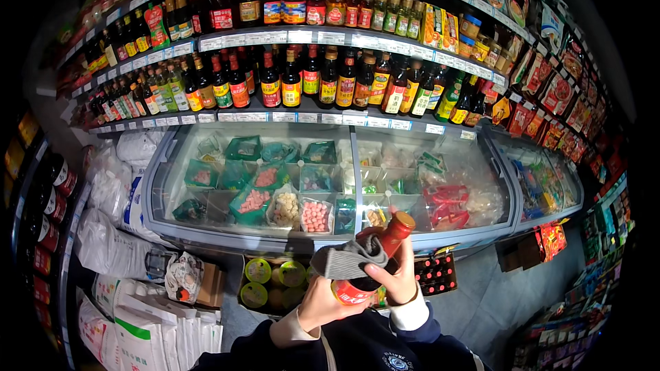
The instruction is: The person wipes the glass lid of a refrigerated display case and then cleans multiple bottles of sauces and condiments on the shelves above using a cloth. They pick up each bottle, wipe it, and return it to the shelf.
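Both hands hold a dark sauce bottle [367, 285], tilted, with a red-wrapped neck and a red and yellow label, in front of my chest. My left hand [320, 303] grips its lower body around the label. My right hand [401, 279] wraps the upper body below the neck, its thumb at the edge of a grey ribbed cloth [356, 258]. This cloth lies bunched against the bottle's shoulder, between the two hands. Some fingers are hidden behind the bottle and cloth.
Just beyond my hands stands a glass-topped chest freezer [227, 235] with bagged frozen food. Shelves of sauce bottles [290, 82] rise behind it. On the floor are a carton of green-lidded tubs [253, 294], a crate of red-capped bottles [436, 274] and white sacks [142, 332].
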Demonstrator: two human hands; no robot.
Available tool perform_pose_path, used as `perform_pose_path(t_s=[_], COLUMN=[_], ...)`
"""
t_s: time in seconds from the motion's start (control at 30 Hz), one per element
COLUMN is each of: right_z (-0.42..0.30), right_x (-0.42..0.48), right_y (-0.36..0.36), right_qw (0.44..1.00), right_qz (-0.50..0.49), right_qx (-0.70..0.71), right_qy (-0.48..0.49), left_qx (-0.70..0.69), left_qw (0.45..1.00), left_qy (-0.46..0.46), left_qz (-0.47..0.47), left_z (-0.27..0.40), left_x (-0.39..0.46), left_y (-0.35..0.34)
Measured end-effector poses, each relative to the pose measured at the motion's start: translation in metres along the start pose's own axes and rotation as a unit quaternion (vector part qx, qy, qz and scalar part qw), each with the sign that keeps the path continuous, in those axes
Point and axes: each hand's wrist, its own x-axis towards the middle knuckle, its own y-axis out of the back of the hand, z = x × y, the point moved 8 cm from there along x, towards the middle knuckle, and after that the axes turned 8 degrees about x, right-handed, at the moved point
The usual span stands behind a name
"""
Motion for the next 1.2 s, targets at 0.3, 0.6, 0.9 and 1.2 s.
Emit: perform_pose_path(t_s=[0.3, 0.6, 0.9, 1.2], right_z=[0.016, -0.037, -0.023, -0.039], right_x=[-0.018, 0.016, -0.008, 0.017], right_y=[0.033, -0.08, -0.084, -0.054], right_qw=[0.985, 0.776, 0.763, 0.852], right_qz=[0.091, -0.216, -0.373, -0.253], right_qx=[0.048, -0.527, -0.419, -0.368], right_qy=[-0.14, 0.271, 0.321, 0.274], left_qx=[-0.003, 0.071, 0.13, -0.111], left_qw=[0.999, 0.996, 0.983, 0.992], left_qy=[0.038, -0.028, -0.097, 0.055], left_qz=[0.033, 0.044, -0.087, -0.036], left_z=[-0.006, -0.02, -0.015, -0.023], left_x=[0.009, 0.009, 0.006, 0.014], left_y=[0.024, 0.015, 0.005, 0.005])
